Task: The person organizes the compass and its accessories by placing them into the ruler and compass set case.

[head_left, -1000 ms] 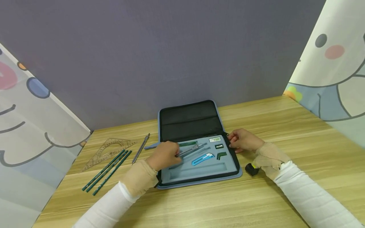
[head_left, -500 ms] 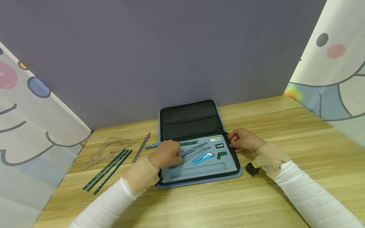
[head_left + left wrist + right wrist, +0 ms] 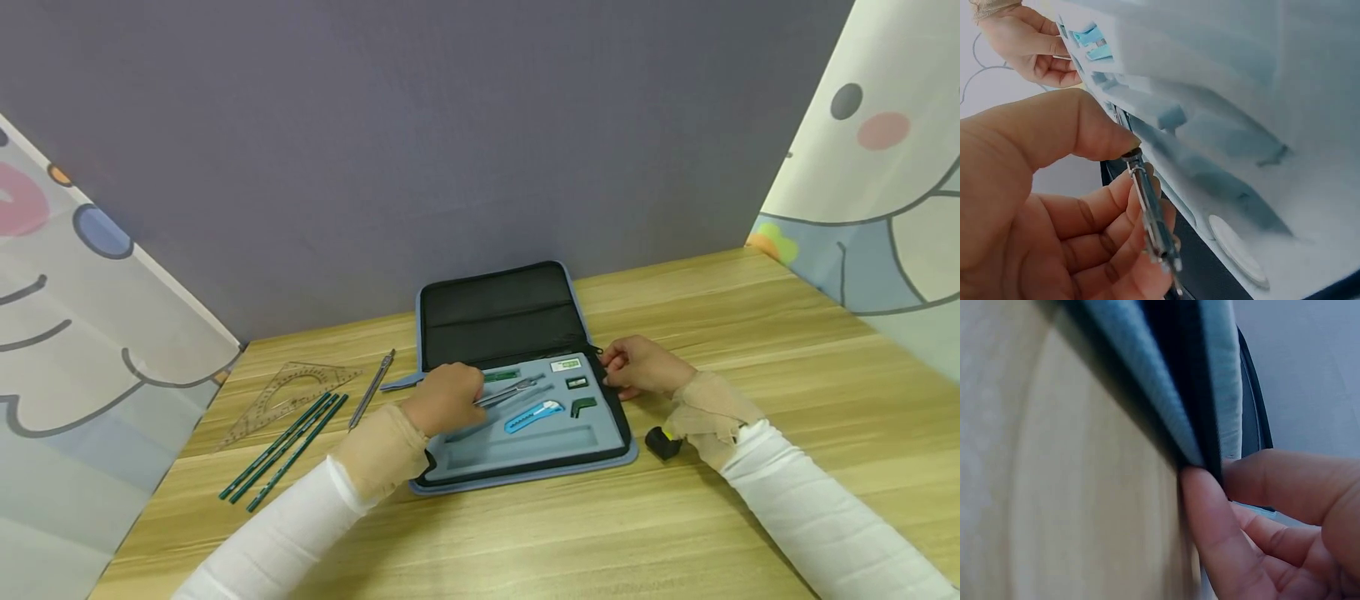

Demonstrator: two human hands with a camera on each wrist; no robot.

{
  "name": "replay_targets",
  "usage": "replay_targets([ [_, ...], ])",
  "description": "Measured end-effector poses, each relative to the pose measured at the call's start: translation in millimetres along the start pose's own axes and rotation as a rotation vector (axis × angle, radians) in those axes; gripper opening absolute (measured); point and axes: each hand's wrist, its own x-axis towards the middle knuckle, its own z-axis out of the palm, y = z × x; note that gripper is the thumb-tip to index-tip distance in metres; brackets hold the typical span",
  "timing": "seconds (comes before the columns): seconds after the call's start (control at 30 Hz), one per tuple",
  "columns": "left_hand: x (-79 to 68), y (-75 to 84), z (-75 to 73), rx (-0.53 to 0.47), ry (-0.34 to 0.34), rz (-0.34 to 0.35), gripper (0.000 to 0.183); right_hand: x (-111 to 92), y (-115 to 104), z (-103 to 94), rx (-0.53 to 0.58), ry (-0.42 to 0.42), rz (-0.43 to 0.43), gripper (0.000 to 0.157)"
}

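My left hand (image 3: 448, 400) pinches a silver metal compass (image 3: 1150, 215) between thumb and fingers, over the left part of the foam tray. The compass's far end (image 3: 517, 388) reaches towards the tray's middle slots. With thumb and finger, my right hand (image 3: 639, 367) pinches the right edge of the open zip case (image 3: 1200, 394). In the grey-blue foam tray (image 3: 517, 450) lie a blue utility knife (image 3: 534, 417), a white-and-green eraser (image 3: 566, 365), a small sharpener (image 3: 577, 383), a dark green angled piece (image 3: 582, 407) and a green item (image 3: 501, 376) partly behind my left hand.
Left of the case, a second slim metal tool (image 3: 371, 389), a clear set square (image 3: 288, 400) and three green pencils (image 3: 285, 450) lie on the wooden table (image 3: 525, 542). The case's black lid (image 3: 498, 317) leans up near a grey backdrop. A black strap-like object (image 3: 663, 443) sits by my right wrist.
My left hand has shifted slightly right and away from me, still pinching the compass. My right hand stays at the case's edge.
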Motion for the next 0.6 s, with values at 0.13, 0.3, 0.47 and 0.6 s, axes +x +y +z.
replay_targets([
  [0.13,2.4,1.4,0.3,-0.013,-0.008,0.004,0.054,0.2,-0.1,0.1,0.002,0.000,0.002,0.034],
  [0.3,3.7,1.7,0.0,-0.015,-0.035,-0.010,0.052,0.5,0.6,0.5,0.011,-0.002,0.005,0.033],
  [0.47,4.0,-0.7,0.6,-0.031,-0.052,-0.020,0.044,1.0,1.3,0.7,0.008,0.002,0.003,0.034],
  [0.6,4.7,-2.2,0.7,-0.048,-0.071,-0.029,0.037,1.3,2.1,0.4,0.006,0.006,0.003,0.034],
])
